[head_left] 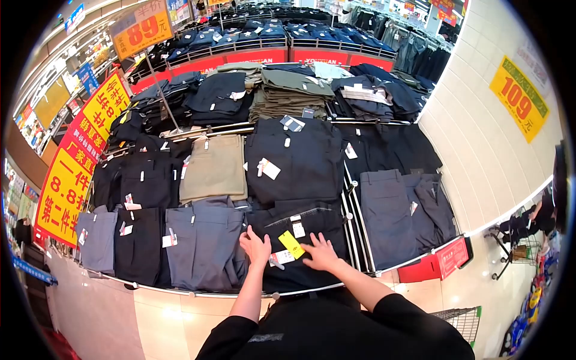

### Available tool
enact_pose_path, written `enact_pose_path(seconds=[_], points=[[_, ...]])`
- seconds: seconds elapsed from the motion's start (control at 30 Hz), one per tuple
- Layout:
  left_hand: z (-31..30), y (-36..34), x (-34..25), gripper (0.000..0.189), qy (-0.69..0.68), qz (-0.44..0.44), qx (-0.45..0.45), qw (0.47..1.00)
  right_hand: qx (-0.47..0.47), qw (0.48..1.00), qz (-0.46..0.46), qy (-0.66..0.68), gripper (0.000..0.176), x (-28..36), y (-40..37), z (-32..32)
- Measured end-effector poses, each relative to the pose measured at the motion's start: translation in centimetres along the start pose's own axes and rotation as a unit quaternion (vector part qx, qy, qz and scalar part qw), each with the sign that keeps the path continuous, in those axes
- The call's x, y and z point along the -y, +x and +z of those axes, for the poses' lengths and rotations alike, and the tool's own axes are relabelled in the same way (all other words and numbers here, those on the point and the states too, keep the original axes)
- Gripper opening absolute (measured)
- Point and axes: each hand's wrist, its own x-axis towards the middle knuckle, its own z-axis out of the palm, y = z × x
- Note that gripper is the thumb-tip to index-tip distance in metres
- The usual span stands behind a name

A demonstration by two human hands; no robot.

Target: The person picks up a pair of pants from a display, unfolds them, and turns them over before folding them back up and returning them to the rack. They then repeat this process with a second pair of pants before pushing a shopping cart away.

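Folded black trousers (321, 273) lie at the front edge of the display, directly before me. My right hand (321, 252) rests on them with fingers spread, its tips beside a yellow tag (291, 245). A white label (282, 258) lies partly under the yellow one, and a small white sticker (298, 230) is higher up, near the waistband. At the left edge of these trousers is my left hand (256, 247), fingers apart, holding nothing visible. Grey trousers (204, 240) lie just left of it.
Khaki trousers (214, 168) and a black pair (294, 162) lie in the row behind. Metal rails (354, 228) divide off grey trousers (390, 210) at the right. A signpost (161, 90) rises at the left; a tiled pillar (480, 150) stands right. A shopping cart (462, 321) is at lower right.
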Motion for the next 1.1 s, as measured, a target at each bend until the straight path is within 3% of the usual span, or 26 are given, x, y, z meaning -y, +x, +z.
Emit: enact_pose_path(seconds=[0.03, 0.07, 0.13, 0.17, 0.27, 0.33, 0.37, 0.43, 0.53, 0.57, 0.6, 0.63, 0.7, 0.77, 0.8, 0.87, 0.97, 1.03, 1.1], points=[[0.1, -0.1, -0.3, 0.069, 0.01, -0.005, -0.019, 1.0, 0.053, 0.997, 0.002, -0.062, 0.067, 0.5, -0.2, -0.1], [-0.1, 0.1, -0.4, 0.069, 0.009, -0.003, -0.02, 1.0, 0.075, 0.996, 0.014, -0.053, 0.067, 0.6, 0.2, 0.0], [-0.4, 0.2, -0.2, 0.074, -0.062, -0.082, -0.007, 0.995, 0.114, 0.992, 0.021, -0.04, 0.067, 0.1, 1.3, 0.3], [0.0, 0.4, 0.7, 0.073, -0.058, -0.066, -0.006, 0.996, 0.133, 0.99, 0.014, -0.038, 0.066, -0.4, 1.8, 0.5], [0.1, 0.5, 1.6, 0.064, -0.022, -0.057, 0.011, 0.998, 0.16, 0.985, -0.003, -0.057, 0.063, -1.0, 2.7, 0.1], [-0.2, 0.7, 2.0, 0.053, -0.059, -0.072, 0.085, 0.992, 0.181, 0.983, 0.004, -0.035, 0.056, -1.2, 3.6, -0.2], [0.2, 0.7, 2.4, 0.034, -0.089, -0.058, 0.057, 0.993, 0.177, 0.984, 0.0, -0.026, 0.054, -1.7, 3.9, 0.0], [1.2, 1.3, 3.2, 0.021, -0.205, -0.027, 0.048, 0.977, 0.153, 0.988, -0.02, 0.001, 0.045, -3.0, 4.4, 0.6], [-1.9, 1.4, -1.1, 0.015, -0.323, 0.055, 0.04, 0.944, 0.182, 0.983, -0.018, 0.037, 0.024, -3.5, 5.3, -1.4], [-2.0, 1.9, -1.8, 0.014, -0.372, 0.069, 0.035, 0.925, 0.232, 0.972, -0.016, 0.024, 0.031, -3.7, 5.7, -1.9], [-3.2, 1.9, -2.4, 0.014, -0.396, -0.006, 0.095, 0.913, 0.215, 0.975, -0.046, 0.029, 0.03, -4.1, 6.1, -2.2], [-3.7, 2.0, -2.4, 0.015, -0.37, 0.007, 0.087, 0.925, 0.24, 0.969, -0.047, 0.044, 0.031, -4.9, 6.5, -1.5], [-4.7, 1.8, -1.6, 0.024, -0.146, 0.007, 0.02, 0.989, 0.267, 0.963, -0.014, 0.026, 0.035, -4.2, 6.1, -1.6], [-4.5, 2.0, 0.3, 0.039, -0.011, 0.032, 0.012, 0.999, 0.32, 0.946, 0.038, 0.037, 0.037, -3.2, 6.2, -2.3], [-4.3, 1.4, 0.8, 0.044, 0.032, -0.017, 0.016, 0.999, 0.304, 0.952, 0.03, 0.022, 0.036, -3.0, 6.1, -2.4], [-4.0, 1.7, 1.5, 0.045, -0.016, -0.041, 0.013, 0.999, 0.283, 0.959, 0.022, 0.009, 0.036, -2.9, 6.4, -2.5], [-3.4, 0.9, 1.1, 0.04, -0.113, -0.066, 0.12, 0.984, 0.285, 0.958, 0.034, 0.008, 0.037, -2.9, 6.7, -2.1], [-0.7, -0.5, 2.7, 0.054, 0.001, -0.018, 0.074, 0.997, 0.275, 0.961, -0.006, 0.029, 0.036, -3.5, 6.9, -2.1], [-1.1, -1.7, 1.0, 0.066, 0.057, -0.016, 0.064, 0.996, 0.283, 0.959, 0.013, 0.018, 0.036, -3.8, 7.2, -1.2]])
